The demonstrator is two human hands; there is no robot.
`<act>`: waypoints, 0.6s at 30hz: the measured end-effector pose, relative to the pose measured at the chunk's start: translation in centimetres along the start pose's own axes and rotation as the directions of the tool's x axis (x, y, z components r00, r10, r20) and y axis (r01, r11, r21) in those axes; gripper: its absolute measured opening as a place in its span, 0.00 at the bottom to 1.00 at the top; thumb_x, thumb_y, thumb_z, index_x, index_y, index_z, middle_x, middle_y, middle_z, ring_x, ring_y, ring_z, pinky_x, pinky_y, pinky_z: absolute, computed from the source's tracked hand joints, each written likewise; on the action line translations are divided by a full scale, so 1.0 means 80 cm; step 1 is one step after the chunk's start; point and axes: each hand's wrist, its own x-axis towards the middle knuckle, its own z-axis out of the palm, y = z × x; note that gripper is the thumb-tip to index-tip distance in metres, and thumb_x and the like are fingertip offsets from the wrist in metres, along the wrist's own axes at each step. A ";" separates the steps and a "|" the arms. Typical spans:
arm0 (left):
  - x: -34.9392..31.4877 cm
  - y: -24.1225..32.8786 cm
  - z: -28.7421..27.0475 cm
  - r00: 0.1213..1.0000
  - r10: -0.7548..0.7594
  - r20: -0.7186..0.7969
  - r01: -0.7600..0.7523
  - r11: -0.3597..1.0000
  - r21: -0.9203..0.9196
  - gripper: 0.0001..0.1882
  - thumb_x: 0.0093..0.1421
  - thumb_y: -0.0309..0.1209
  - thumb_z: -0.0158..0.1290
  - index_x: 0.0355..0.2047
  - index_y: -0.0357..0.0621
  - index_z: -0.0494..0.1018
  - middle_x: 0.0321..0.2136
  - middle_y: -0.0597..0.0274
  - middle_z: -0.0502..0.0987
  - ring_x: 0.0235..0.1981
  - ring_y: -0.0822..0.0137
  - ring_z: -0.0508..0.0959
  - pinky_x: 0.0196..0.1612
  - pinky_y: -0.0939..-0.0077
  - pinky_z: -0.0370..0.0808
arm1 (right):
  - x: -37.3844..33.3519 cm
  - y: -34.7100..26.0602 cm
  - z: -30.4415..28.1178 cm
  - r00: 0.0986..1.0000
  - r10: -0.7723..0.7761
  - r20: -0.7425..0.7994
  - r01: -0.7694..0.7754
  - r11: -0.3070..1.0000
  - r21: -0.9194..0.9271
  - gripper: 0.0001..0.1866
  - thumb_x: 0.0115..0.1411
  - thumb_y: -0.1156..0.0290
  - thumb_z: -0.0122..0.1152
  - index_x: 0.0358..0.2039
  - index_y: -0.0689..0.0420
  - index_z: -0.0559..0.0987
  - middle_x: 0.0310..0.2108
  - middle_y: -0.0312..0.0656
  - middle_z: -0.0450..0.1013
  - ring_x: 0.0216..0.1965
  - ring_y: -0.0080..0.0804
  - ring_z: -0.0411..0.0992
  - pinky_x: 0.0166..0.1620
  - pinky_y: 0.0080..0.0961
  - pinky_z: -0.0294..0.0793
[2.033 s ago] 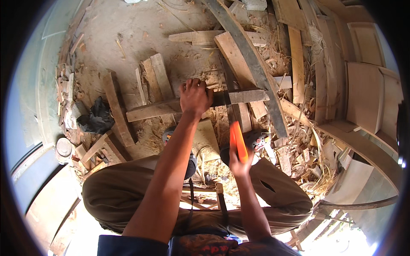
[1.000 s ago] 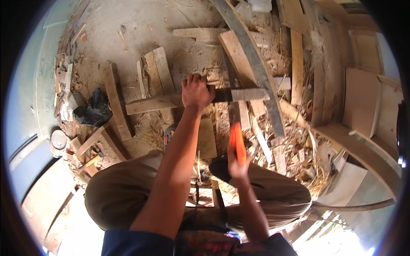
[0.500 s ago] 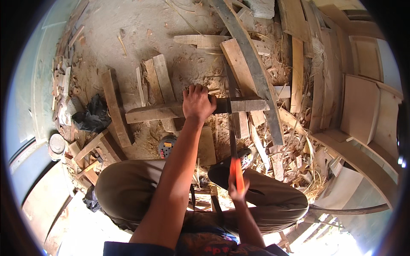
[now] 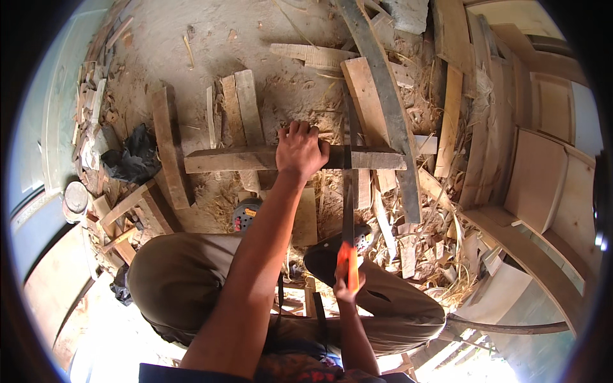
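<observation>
A long wooden bar [image 4: 233,159] lies crosswise in front of me on other pieces of wood. My left hand [image 4: 300,148] is closed over its middle, fingers curled round the far edge. Just right of that hand, the dark blade of a handsaw [image 4: 348,203] crosses the bar, pointing away from me. My right hand [image 4: 348,286] grips the saw's orange handle, close to my bent right leg. How deep the blade sits in the bar cannot be made out.
A long dark curved plank [image 4: 388,96] lies over a paler board by the bar's right end. Short wood blocks [image 4: 171,147] and a black plastic bag [image 4: 135,155] are on the left. Shavings and offcuts litter the right, beside curved wooden panels [image 4: 535,182].
My right hand has drawn the saw slightly toward me. The view has shifted a little. My left hand keeps its place on the bar.
</observation>
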 end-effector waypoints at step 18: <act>0.005 0.004 0.000 0.987 -0.083 0.141 0.107 0.980 -0.169 0.17 0.58 0.42 0.51 0.33 0.40 0.79 0.38 0.51 0.80 0.46 0.53 0.80 0.51 0.58 0.77 | 0.169 -0.109 0.050 0.997 0.083 -0.002 -0.083 0.996 -0.030 0.09 0.59 0.74 0.62 0.25 0.63 0.74 0.18 0.30 0.67 0.19 0.16 0.62 0.21 0.22 0.60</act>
